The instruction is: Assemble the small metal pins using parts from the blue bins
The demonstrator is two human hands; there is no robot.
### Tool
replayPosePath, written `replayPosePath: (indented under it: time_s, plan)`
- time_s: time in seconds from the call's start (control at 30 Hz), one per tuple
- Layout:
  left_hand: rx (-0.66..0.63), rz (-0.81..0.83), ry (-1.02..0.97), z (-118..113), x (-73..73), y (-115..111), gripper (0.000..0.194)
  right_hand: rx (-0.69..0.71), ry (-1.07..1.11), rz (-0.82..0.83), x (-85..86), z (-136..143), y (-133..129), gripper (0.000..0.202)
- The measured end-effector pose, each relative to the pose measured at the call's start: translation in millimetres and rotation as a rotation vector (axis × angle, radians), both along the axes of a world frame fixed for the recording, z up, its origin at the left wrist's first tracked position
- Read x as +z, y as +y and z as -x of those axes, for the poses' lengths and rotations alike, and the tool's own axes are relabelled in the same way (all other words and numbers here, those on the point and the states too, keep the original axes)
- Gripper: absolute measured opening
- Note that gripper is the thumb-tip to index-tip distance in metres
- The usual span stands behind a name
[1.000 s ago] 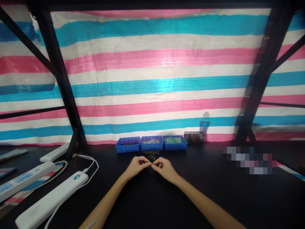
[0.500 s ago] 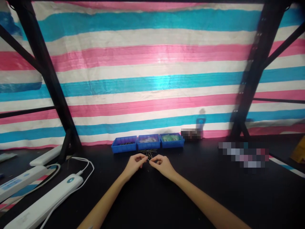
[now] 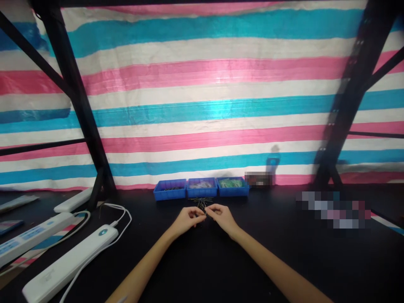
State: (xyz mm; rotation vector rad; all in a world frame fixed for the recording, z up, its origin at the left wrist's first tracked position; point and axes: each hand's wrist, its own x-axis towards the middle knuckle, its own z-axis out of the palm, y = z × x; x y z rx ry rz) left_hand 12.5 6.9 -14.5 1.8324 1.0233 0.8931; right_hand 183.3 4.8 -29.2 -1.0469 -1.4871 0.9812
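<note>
My left hand [image 3: 187,221] is closed in a pinch over the black table, its fingertips almost meeting those of my right hand [image 3: 224,219], which pinches too. Something small and thin seems to sit between the two sets of fingertips, but it is too small to name. Just beyond them lies a loose pile of thin, dull-gold sticks [image 3: 202,200], partly hidden behind the fingers. Behind the pile stand the left blue bin [image 3: 170,194] with dark small pieces, the middle blue bin [image 3: 202,193] with clear whitish pieces, and the right blue bin [image 3: 233,191] with green ones.
At left lie a white box-shaped device [image 3: 72,263] with a cable [image 3: 128,214], a power strip [image 3: 38,233] and another white bar [image 3: 73,199]. A blurred-out patch [image 3: 334,209] covers things at right. Black frame posts [image 3: 75,101] stand before a striped sheet [image 3: 214,71].
The view has swung slightly left, so everything sits farther right. My fingertips have come closer together, with the left ones now a little lower than the right.
</note>
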Motion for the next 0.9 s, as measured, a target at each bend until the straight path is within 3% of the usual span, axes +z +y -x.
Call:
replayPosePath:
  time_s: [0.3, 0.5, 0.67, 0.9]
  plan:
    - [-0.009, -0.025, -0.013, -1, -1.1, 0, 0.029, 0.013, -0.001, 0.023, -2.8, 0, 2, 0.03]
    - [0.032, 0.067, -0.149, -2, 6.7, -3, 0.031, 0.009, -0.001, 0.027, -3.3, -1, 2, 0.032]
    - [0.04, 0.101, -0.12, -3, 7.3, -5, 0.038, 0.022, 0.003, 0.015, -5.2, -1, 3, 0.032]
    - [0.144, 0.067, -0.145, 0, 4.3, 1, 0.038, 0.022, 0.003, 0.006, -3.2, 0, 1, 0.031]
